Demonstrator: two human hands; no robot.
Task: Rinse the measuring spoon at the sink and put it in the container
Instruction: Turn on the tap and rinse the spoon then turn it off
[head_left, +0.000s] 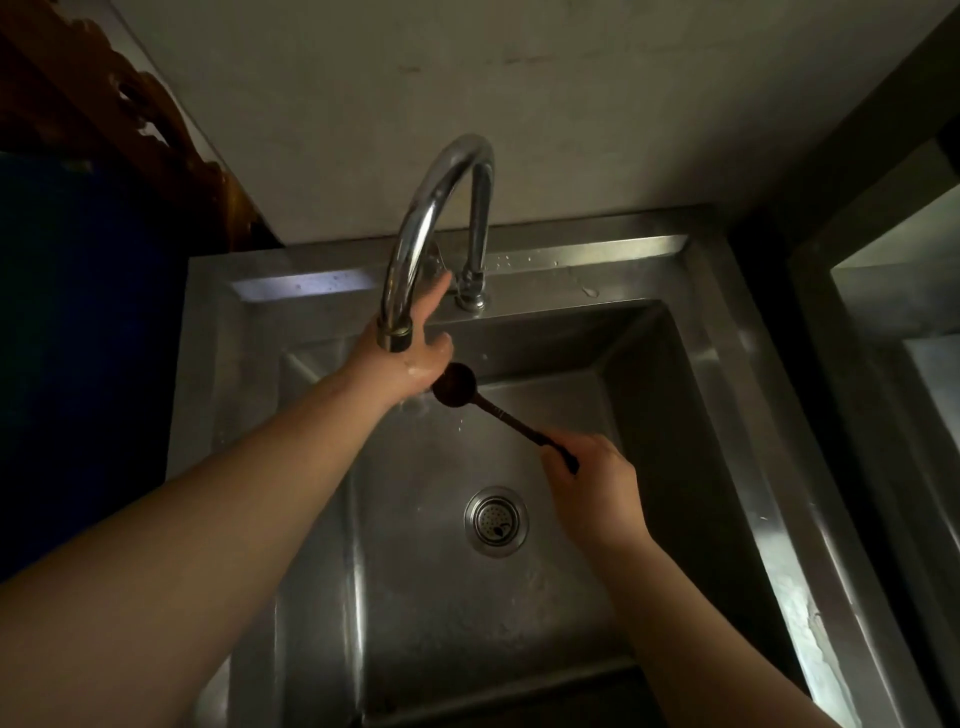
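Two hands: both over the steel sink (727, 395), centre frame.
Spoon: dark measuring spoon (457, 383), bowl just beside the faucet spout (395, 332).
Right hand (589, 475): fist closed on the spoon's handle end.
Left hand (415, 348): fingers spread wide, empty, wet, touching the bowl's rim.
Water: possibly running; too dim to tell.
Advice: keep the bowl under the spout and rub its inside.
Container: out of view.

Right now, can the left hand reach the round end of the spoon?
Probably yes. The left hand is open under the tap, right beside the spoon bowl, with nothing between them. The right hand holds the handle end.
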